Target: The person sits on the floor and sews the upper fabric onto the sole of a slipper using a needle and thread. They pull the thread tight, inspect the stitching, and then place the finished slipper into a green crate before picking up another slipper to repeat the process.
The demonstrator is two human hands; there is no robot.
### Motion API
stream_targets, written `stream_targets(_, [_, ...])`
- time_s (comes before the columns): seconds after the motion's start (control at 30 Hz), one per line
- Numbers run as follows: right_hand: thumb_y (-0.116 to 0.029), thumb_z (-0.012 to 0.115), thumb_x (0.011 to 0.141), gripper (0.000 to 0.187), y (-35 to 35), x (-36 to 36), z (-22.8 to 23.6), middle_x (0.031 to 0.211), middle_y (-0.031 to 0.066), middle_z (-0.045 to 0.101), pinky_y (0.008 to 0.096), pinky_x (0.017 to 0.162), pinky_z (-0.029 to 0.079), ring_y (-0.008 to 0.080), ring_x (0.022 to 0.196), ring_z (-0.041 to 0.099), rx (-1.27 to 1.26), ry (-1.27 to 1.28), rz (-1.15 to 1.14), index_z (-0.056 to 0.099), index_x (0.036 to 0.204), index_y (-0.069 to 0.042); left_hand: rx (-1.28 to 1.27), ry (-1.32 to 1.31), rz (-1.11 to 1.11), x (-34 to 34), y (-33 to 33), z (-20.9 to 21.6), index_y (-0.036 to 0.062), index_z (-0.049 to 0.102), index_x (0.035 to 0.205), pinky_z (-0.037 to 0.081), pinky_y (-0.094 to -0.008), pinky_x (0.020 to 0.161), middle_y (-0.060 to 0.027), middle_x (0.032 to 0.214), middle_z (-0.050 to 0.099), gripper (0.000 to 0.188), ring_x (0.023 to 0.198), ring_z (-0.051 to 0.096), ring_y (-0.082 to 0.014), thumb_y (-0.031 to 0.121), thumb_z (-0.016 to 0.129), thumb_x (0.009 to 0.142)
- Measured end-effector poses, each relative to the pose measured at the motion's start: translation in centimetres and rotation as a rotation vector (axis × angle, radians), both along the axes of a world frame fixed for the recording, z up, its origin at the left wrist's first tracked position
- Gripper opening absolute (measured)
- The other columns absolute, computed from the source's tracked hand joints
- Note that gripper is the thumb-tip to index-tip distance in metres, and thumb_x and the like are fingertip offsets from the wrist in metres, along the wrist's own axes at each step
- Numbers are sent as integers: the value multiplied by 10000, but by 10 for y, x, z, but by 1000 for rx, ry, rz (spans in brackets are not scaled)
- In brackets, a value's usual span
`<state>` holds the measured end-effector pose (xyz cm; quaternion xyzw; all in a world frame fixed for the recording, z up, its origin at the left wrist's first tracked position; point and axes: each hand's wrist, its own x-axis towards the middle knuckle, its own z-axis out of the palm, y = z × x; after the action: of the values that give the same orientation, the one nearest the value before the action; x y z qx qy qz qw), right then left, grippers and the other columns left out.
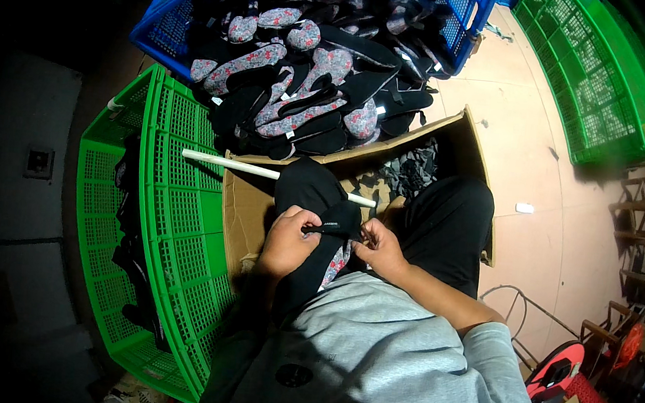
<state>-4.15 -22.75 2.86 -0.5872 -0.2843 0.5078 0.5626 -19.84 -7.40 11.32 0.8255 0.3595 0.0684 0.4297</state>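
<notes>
My left hand [287, 238] and my right hand [380, 246] both grip a black fabric shoe upper [310, 189] with a floral lining, held over my lap. Between the two hands runs a black strap [329, 230], which my left hand pinches at one end while my right hand's fingers close on the edge of the piece next to it. A white stick [227, 163] passes behind the piece, resting across the cardboard box [241, 210].
A blue crate [165, 26] heaped with black and floral uppers [302, 84] stands ahead. One green crate [176, 212] lies at my left, holding dark pieces; another green crate [593, 87] is at the right. Dark scraps [409, 171] lie in the box. Wooden stools [639, 221] and a red spool [557, 368] are at the right.
</notes>
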Motion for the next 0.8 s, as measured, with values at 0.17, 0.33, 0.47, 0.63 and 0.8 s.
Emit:
stream_targets(0.17, [-11,679,817,188,0,-1,-4,749,-44,483,213,598,401,40,669,443,35,11,-6,513,899,-42,-44,-4,-76,3,3,16,31,604,920,484,-302,700,-94,898,549,201,789,582,-210,-28,669,740])
stream_targets(0.33, [-3,674,813,186,2,0,-2,745,-41,463,220,593,390,46,669,428,42,-16,-7,505,879,-44,-274,-79,-43,-1,4,10,29,568,951,458,-260,701,-53,875,504,225,764,520,-133,-27,675,761])
stream_targets(0.47, [-8,678,797,202,-1,1,-9,742,-24,447,241,604,390,67,683,418,10,-45,-5,488,861,-38,-418,-74,3,-8,5,-3,35,535,936,421,-221,677,8,867,473,253,748,455,-66,-25,714,767])
stream_targets(0.63, [-13,673,777,217,1,-1,-26,741,-5,433,258,615,387,85,693,408,-30,-24,-3,464,835,-30,-246,34,10,-9,-2,9,37,530,923,427,-250,673,-1,837,485,246,740,452,-84,-14,715,768])
stream_targets(0.8, [1,649,758,205,1,-3,-34,733,10,433,264,623,388,103,692,411,2,-59,-5,452,807,-28,26,77,-24,-8,-17,34,45,527,920,438,-328,672,-79,817,512,272,750,521,-212,-25,705,727])
